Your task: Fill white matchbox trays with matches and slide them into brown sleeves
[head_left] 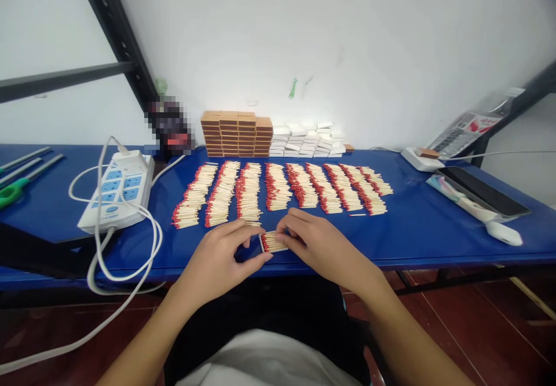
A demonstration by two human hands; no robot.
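Matchsticks (pixel 270 242), wooden, red-tipped, could spill if left hand (pixel 219 258) tilts the white rectangular tray (pixel 261 243) its fingers clamp; right hand (pixel 319 244), grip unclear.

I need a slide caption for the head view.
Left hand and right hand at a small tray of matches, before rows of loose matches and stacked brown boxes.
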